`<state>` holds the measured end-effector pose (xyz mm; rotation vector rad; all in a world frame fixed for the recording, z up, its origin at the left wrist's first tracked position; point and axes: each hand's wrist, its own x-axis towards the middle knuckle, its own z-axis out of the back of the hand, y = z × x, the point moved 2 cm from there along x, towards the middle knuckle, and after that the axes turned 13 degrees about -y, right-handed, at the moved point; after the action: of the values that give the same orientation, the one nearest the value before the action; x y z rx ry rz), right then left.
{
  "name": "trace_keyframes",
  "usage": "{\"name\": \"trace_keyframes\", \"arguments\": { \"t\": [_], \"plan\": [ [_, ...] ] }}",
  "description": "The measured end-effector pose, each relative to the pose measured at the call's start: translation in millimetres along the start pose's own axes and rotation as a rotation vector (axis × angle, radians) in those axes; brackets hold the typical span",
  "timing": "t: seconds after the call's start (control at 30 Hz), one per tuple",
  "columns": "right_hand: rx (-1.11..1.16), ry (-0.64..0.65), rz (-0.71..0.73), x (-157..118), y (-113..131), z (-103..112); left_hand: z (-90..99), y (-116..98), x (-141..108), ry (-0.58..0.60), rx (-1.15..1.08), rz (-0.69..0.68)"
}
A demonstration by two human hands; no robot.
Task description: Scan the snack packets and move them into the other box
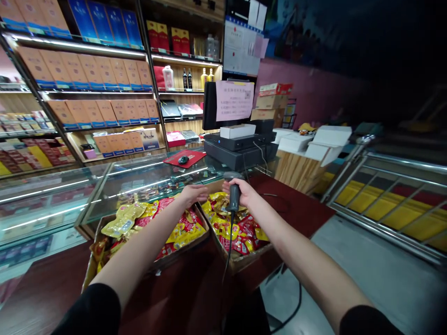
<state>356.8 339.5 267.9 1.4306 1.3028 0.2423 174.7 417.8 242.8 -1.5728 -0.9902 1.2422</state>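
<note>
A dark barcode scanner [234,198] with a cord hanging from its handle is gripped in my right hand [244,191]. It is held over a cardboard box [240,264] filled with red and yellow snack packets [240,235]. My left hand [194,194] is stretched out beside it, fingers extended and holding nothing. Below that hand and forearm lies a second cardboard box [190,245], full of similar packets. A larger golden packet [125,219] rests on top of its left side. My left forearm hides part of this box.
Both boxes sit on a dark red counter [174,298] beside a glass display case [139,174]. Behind stand a monitor [210,104], a cash drawer [226,153] and a mouse [183,160] on a red mat. Metal railings [394,195] run along the right. Shelves of boxes [94,70] line the back.
</note>
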Motion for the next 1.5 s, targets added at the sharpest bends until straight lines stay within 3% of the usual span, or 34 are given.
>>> {"name": "trace_keyframes", "arguments": {
  "t": [0.13,0.27,0.5,0.67,0.83,0.97,1.1,1.3,1.43,1.5],
  "plan": [
    [-0.029,0.037,-0.001,-3,-3,-4,28.0,-7,-5,-0.044,0.037,-0.017],
    [-0.046,0.183,-0.059,-16,-22,-31,72.5,-20,-25,-0.065,0.069,-0.048],
    [-0.041,0.385,-0.265,-59,-89,-94,167.8,-20,-65,-0.143,0.273,-0.236],
    [-0.119,0.447,-0.309,-76,-139,-130,209.8,-2,-87,-0.331,0.626,-0.42],
    [-0.252,0.409,-0.272,-80,-169,-149,222.5,11,-113,-0.548,1.283,-0.491],
    [-0.303,0.414,-0.235,-80,-179,-160,218.7,19,-127,-0.55,1.576,-0.368],
    [-0.347,0.447,-0.239,-82,-185,-170,209.1,24,-135,-0.497,1.599,-0.343],
    [-0.308,0.414,-0.226,-92,-189,-177,203.4,32,-143,-0.491,1.502,-0.435],
    [-0.409,0.401,-0.032,-95,-184,-175,201.9,37,-147,-0.477,1.435,-0.482],
    [-0.452,0.396,0.044,-93,-181,-173,205.7,37,-147,-0.559,1.417,-0.452]
  ]
}}
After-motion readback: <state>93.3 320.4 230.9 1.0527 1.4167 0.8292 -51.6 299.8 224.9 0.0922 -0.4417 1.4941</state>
